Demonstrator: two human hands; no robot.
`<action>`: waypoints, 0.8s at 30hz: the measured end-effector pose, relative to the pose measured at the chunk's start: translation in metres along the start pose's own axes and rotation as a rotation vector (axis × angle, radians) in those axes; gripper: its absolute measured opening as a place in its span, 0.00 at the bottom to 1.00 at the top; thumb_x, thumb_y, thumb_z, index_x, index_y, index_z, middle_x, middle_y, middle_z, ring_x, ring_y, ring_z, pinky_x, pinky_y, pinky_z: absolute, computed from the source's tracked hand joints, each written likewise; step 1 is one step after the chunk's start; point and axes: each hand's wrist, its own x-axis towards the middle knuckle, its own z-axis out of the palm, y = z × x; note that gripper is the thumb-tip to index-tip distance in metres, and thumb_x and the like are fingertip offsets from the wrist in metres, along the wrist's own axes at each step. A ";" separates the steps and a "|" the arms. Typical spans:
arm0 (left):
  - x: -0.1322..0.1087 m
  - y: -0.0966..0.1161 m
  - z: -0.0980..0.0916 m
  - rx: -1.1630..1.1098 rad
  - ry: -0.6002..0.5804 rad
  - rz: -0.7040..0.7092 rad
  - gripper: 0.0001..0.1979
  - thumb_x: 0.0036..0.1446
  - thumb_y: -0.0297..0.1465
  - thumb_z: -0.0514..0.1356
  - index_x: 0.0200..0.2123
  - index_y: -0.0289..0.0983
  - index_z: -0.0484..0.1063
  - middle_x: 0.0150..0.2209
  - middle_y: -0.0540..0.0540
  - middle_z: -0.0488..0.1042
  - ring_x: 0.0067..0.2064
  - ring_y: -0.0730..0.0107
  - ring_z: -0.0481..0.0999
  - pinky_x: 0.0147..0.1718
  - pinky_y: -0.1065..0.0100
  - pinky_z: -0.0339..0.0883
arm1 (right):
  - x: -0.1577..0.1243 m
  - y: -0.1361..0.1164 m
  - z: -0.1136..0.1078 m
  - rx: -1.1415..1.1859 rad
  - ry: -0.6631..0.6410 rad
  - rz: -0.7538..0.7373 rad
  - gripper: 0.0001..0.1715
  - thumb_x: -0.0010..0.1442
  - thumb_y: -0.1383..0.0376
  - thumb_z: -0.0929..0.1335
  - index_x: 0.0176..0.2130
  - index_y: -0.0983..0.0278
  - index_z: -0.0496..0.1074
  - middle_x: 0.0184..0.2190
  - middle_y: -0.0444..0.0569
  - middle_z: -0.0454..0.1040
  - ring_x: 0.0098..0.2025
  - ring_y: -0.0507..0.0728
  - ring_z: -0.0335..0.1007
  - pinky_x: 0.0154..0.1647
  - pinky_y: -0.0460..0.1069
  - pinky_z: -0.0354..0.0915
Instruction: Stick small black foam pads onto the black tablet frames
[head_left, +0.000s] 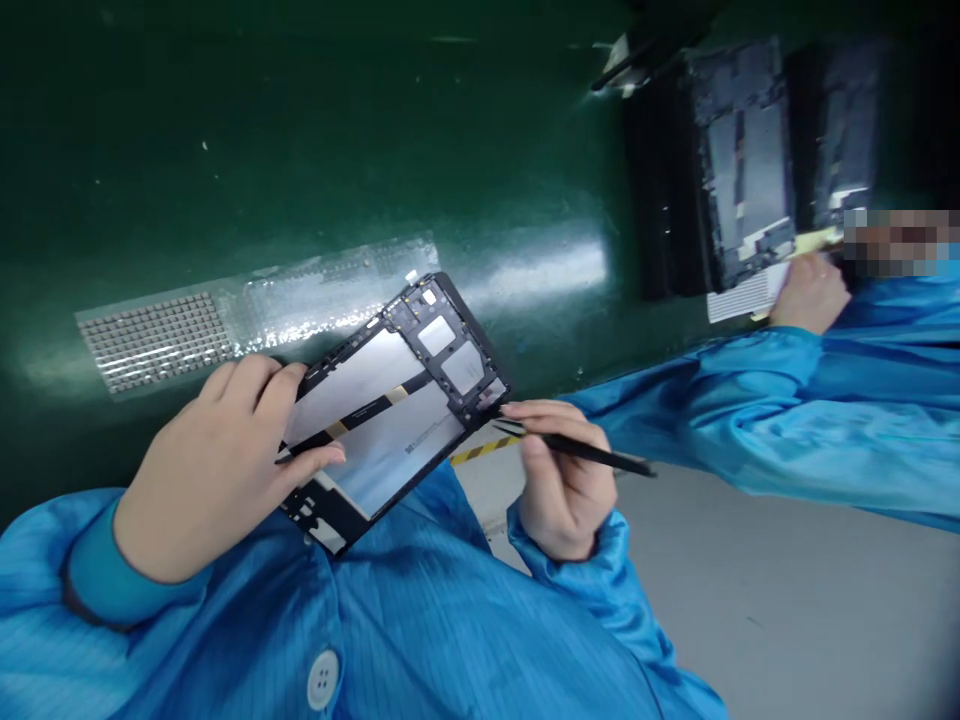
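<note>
My left hand (217, 465) grips the lower left end of an opened tablet frame (390, 400), black-edged with silver shielding and a black ribbon cable across it, held tilted over my lap. My right hand (559, 470) is closed on black tweezers (577, 450), their tips touching the frame's right edge near its upper corner.
A clear strip of small square parts (225, 320) lies on the green bench (300, 150). Further tablet frames (746, 160) sit at the back right, where a co-worker's hand (810, 295) in a blue sleeve rests on a white sheet. Grey floor with yellow-black tape (484, 450) shows below.
</note>
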 end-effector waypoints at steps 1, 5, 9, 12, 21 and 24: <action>-0.001 -0.001 0.000 -0.002 0.011 0.006 0.46 0.77 0.65 0.42 0.67 0.31 0.73 0.53 0.28 0.78 0.57 0.29 0.81 0.53 0.37 0.80 | -0.007 -0.001 -0.003 0.043 0.019 0.079 0.07 0.75 0.65 0.70 0.44 0.54 0.80 0.45 0.50 0.84 0.48 0.64 0.81 0.55 0.63 0.76; -0.008 0.007 0.012 -0.017 0.079 0.028 0.41 0.78 0.63 0.44 0.64 0.33 0.73 0.52 0.29 0.80 0.55 0.31 0.82 0.51 0.38 0.79 | -0.047 -0.019 0.017 0.142 -0.237 0.295 0.06 0.70 0.59 0.75 0.48 0.53 0.82 0.31 0.43 0.83 0.29 0.59 0.78 0.32 0.53 0.74; -0.008 0.031 0.023 -0.159 0.139 -0.010 0.34 0.78 0.61 0.48 0.60 0.38 0.74 0.47 0.35 0.80 0.48 0.38 0.85 0.41 0.47 0.78 | -0.059 -0.027 0.050 0.173 -0.173 0.328 0.34 0.66 0.41 0.76 0.66 0.42 0.71 0.34 0.42 0.87 0.24 0.63 0.80 0.22 0.55 0.74; -0.005 0.037 0.004 -0.313 0.223 0.003 0.29 0.79 0.56 0.55 0.65 0.40 0.72 0.51 0.41 0.82 0.44 0.52 0.87 0.35 0.57 0.78 | -0.011 -0.032 0.041 0.164 0.042 0.389 0.33 0.67 0.40 0.73 0.64 0.49 0.74 0.46 0.51 0.89 0.42 0.70 0.89 0.39 0.63 0.84; 0.016 -0.055 -0.035 -0.423 0.597 -0.215 0.11 0.77 0.38 0.62 0.56 0.41 0.75 0.39 0.52 0.77 0.30 0.73 0.75 0.33 0.68 0.72 | 0.314 -0.045 0.135 0.130 -0.076 0.307 0.23 0.63 0.53 0.71 0.52 0.63 0.80 0.45 0.51 0.86 0.49 0.63 0.84 0.56 0.58 0.80; 0.020 -0.064 -0.019 -0.433 0.607 -0.211 0.10 0.77 0.37 0.61 0.55 0.40 0.75 0.36 0.52 0.78 0.29 0.72 0.76 0.33 0.67 0.72 | 0.387 -0.054 0.182 -0.073 -0.120 0.298 0.16 0.70 0.55 0.69 0.45 0.66 0.79 0.45 0.58 0.84 0.50 0.66 0.83 0.58 0.60 0.78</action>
